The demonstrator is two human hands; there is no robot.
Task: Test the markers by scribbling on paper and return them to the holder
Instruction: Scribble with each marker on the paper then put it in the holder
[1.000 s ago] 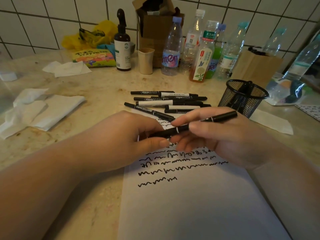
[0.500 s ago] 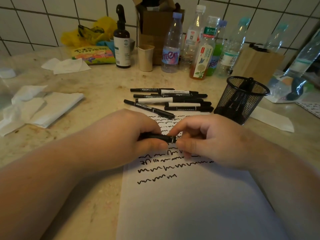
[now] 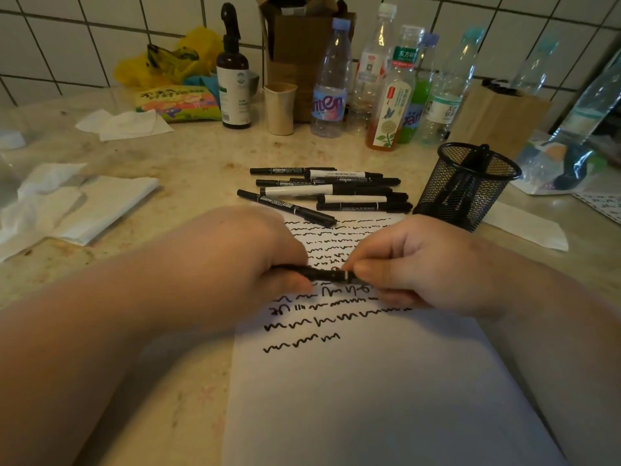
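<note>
Both hands grip one black marker (image 3: 331, 274) level over the scribbled paper (image 3: 363, 381): left hand (image 3: 248, 260) holds the barrel, right hand (image 3: 413, 264) pinches the cap end. Best pulled straight apart.

Black marker (image 3: 324, 274) level over scribbled paper (image 3: 353, 381), near mesh holder (image 3: 465, 186)

Blk marker (image 3: 324, 274); white paper (image 3: 369, 381) w/ blk squiggles; blk mesh holder (image 3: 467, 186).

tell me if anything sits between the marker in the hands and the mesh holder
Nothing visible blocks it. The marker, gripped by the left hand and right hand, is above the paper; the mesh holder stands beyond the right hand, its top open.
</note>
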